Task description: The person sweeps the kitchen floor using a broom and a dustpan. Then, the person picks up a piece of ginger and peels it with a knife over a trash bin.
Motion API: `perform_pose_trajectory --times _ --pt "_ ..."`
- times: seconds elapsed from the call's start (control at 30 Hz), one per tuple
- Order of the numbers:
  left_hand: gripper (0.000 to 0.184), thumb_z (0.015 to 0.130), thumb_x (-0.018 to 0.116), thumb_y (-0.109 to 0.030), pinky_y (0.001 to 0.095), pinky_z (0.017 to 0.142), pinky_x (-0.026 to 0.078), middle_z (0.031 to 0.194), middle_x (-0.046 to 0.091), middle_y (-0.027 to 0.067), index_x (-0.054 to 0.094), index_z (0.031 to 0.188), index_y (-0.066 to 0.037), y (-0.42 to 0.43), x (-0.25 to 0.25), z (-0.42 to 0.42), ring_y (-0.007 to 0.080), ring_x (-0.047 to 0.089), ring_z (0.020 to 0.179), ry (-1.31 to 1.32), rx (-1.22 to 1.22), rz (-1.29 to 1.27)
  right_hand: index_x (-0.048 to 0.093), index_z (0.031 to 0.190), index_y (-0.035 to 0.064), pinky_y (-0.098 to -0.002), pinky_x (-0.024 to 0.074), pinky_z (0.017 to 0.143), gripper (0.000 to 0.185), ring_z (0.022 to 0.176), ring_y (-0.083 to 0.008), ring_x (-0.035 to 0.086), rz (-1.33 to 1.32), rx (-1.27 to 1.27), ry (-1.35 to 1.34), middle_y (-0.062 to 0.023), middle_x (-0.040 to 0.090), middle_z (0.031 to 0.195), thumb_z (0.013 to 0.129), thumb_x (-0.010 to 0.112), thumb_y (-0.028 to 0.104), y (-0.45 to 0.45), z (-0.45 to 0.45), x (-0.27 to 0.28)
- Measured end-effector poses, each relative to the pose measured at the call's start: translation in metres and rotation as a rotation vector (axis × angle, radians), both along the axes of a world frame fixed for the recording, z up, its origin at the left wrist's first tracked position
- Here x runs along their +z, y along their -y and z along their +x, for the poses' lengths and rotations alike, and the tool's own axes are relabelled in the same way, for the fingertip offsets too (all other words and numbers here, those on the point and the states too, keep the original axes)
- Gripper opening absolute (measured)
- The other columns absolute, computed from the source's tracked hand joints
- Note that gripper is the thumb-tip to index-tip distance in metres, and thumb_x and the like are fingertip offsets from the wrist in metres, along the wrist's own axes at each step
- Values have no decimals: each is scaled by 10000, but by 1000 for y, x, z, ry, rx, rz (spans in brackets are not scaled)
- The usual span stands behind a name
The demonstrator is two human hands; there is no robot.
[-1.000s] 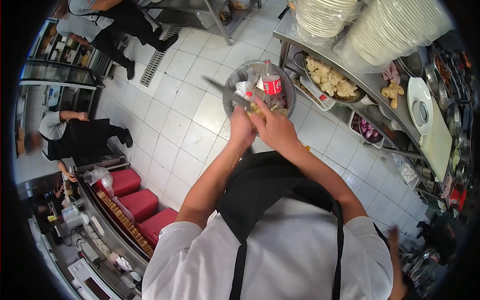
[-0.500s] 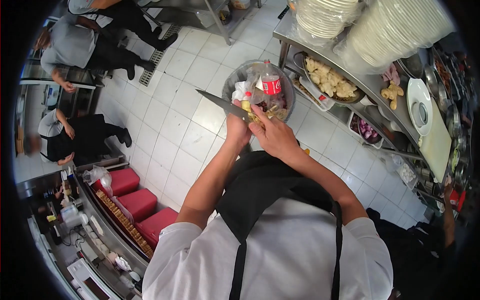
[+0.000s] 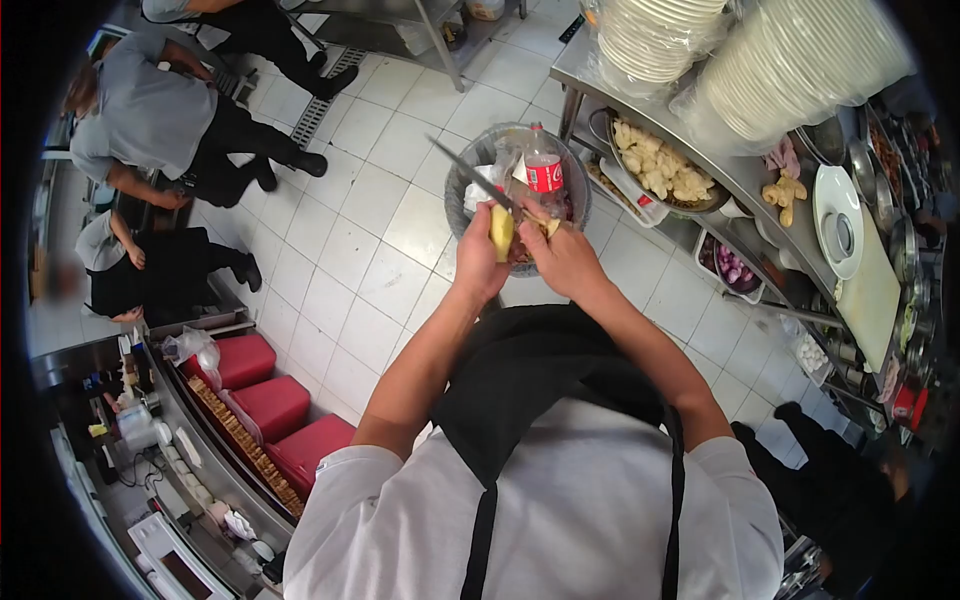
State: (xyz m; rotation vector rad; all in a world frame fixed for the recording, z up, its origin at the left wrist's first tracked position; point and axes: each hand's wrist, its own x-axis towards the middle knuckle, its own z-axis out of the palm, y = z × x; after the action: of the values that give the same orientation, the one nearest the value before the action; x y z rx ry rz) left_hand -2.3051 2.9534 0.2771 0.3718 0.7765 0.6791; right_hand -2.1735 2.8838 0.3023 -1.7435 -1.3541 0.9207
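Observation:
My left hand (image 3: pixel 479 252) is closed around a pale yellow piece of ginger (image 3: pixel 501 236), peeled on the side that shows. In my right hand (image 3: pixel 566 258) is a large kitchen knife (image 3: pixel 468 170); its blade points up and left, past the ginger. Both hands are over the near rim of a waste bin (image 3: pixel 457 192) lined with a clear bag. Inside the bin lie a plastic bottle with a red label (image 3: pixel 544 177), white paper and scraps, partly hidden by my hands.
To the right, a steel counter (image 3: pixel 690 130) carries wrapped stacks of plates (image 3: pixel 800 70), a ginger root (image 3: pixel 785 192) and a white cutting board (image 3: pixel 872 290). Below sit a pan of ginger pieces (image 3: pixel 660 165) and purple onions (image 3: pixel 735 268). Red bins (image 3: pixel 270 407) stand left. Several people are nearby.
The knife blade has swung further upward, and my hands have shifted slightly apart, showing more of the ginger. At the left, a person in grey has moved closer; another at lower right has shifted.

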Motion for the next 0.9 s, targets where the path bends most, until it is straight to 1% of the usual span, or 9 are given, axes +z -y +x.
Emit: perform_pose_trajectory --times 0.13,0.33,0.43,0.53,0.63,0.67,0.77,0.8,0.9 --pt "351 1003 372 -348 389 846 486 999 580 80 526 1116 -54 -8 -6 -4 208 577 927 -64 17 124 401 1415 189 -503 472 718 535 822 -453 608 8 17 107 -261 595 827 948 430 448 9 -14 5" --pt "314 990 401 -327 366 817 498 960 576 75 522 1040 -41 -8 -13 -1 218 589 891 -16 41 138 397 1417 195 -502 469 714 534 813 -463 597 6 -12 206 -279 582 815 945 443 440 12 -16 17" --pt "299 993 400 -326 360 749 503 933 571 67 521 1030 -55 0 0 6 208 587 833 -80 76 106 421 1400 177 -505 469 728 525 852 -453 603 -12 -34 205 -295 595 845 947 437 442 10 -17 18" --pt "310 994 395 -343 351 693 500 925 580 58 523 1045 -65 5 -21 -1 198 586 810 -164 -51 271 450 1376 144 -490 472 783 521 933 -438 605 -194 -30 96 -302 620 952 952 418 445 -2 -11 26" --pt "283 988 420 -316 294 649 466 876 559 36 538 1040 -63 18 -6 3 149 558 752 -42 -100 149 466 1358 117 -465 470 838 529 992 -421 600 -42 -93 -66 -269 632 1038 956 391 453 -9 2 7" --pt "312 996 414 -351 293 659 464 871 570 40 544 1047 -72 14 -13 2 151 566 738 -23 -103 154 459 1364 116 -448 467 860 536 1006 -423 596 -89 -75 -83 -235 638 1068 958 377 456 -8 5 11" --pt "315 1001 399 -344 306 680 471 888 583 44 548 1048 -70 4 -15 2 155 576 759 -26 59 77 452 1370 117 -454 468 849 538 999 -419 599 44 -41 13 -239 636 1070 958 374 454 -2 -1 7" --pt "328 1001 396 -350 317 715 477 910 587 49 548 1049 -64 1 -16 1 165 580 797 -19 64 91 439 1383 134 -470 471 826 532 983 -428 600 -34 -16 -26 -262 627 1061 956 390 447 5 -2 11" --pt "365 1000 384 -369 350 822 494 974 598 65 549 1052 -47 -6 -19 -2 196 590 910 -10 77 134 413 1404 165 -491 472 791 534 935 -451 599 -3 -15 58 -285 616 1000 951 407 448 14 -15 8"
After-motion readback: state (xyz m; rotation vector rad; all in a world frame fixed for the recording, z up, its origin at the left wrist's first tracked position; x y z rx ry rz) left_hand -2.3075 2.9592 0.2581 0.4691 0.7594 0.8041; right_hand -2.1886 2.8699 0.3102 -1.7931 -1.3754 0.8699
